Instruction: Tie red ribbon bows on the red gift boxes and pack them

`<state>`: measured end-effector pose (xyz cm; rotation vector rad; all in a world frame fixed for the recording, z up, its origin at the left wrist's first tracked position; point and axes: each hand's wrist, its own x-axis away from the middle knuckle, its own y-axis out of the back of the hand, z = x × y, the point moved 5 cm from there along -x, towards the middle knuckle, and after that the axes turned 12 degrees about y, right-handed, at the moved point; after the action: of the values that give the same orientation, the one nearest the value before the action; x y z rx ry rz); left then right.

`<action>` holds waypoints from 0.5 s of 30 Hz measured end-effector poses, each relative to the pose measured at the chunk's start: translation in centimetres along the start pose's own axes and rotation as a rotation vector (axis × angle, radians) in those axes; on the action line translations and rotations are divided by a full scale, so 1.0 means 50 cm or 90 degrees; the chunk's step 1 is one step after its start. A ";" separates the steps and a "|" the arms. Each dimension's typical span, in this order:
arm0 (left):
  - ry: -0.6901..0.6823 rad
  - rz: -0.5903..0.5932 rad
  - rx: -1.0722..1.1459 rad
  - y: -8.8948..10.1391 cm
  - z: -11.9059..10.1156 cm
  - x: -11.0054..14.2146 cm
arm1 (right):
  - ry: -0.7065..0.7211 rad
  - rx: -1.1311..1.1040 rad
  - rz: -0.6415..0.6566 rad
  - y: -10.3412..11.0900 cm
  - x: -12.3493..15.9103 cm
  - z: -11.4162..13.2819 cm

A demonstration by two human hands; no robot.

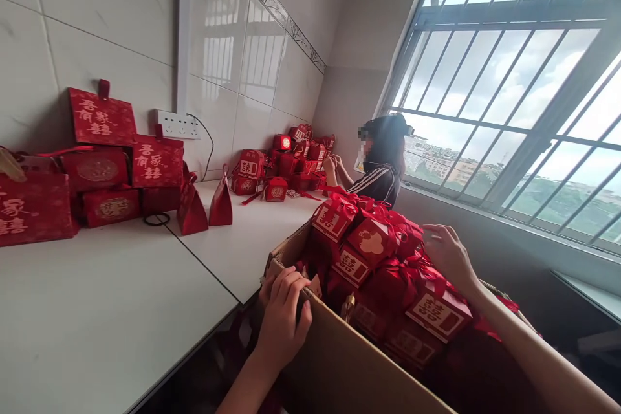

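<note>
A brown cardboard box [339, 369] heaped with small red gift boxes [383, 259] tied with ribbons sits against the white counter's front edge. My left hand [284, 310] is closed over the box's near rim, fingers curled onto the cardboard. My right hand [449, 255] rests on the far side of the red pile, fingers bent over the ribboned boxes; whether it grips one is unclear.
White counter [121, 310] along a tiled wall carries stacked red boxes [111, 162], two red pouches [206, 207], a wall socket [177, 124] and another red pile [291, 165] at the far end, where a seated person [381, 168] works. Barred window [514, 77] on the right.
</note>
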<state>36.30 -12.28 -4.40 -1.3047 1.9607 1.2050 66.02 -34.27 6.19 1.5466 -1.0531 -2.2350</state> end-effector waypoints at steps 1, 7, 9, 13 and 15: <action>0.004 -0.004 0.005 -0.001 -0.001 0.000 | 0.002 0.023 0.009 -0.006 0.006 0.018; 0.011 0.026 0.021 -0.001 -0.001 0.000 | -0.012 0.051 0.167 -0.120 0.003 0.090; 0.017 0.032 0.023 0.002 0.000 -0.001 | 0.056 0.045 0.141 -0.139 -0.014 0.110; 0.031 0.042 0.019 0.000 -0.001 -0.001 | 0.065 0.073 0.111 -0.150 -0.031 0.119; 0.033 0.069 0.017 -0.002 -0.004 -0.001 | 0.064 0.084 0.120 -0.145 -0.026 0.122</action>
<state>36.40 -12.48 -4.31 -1.2418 2.1014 1.2015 62.67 -25.75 3.44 1.5225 -1.2815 -1.9774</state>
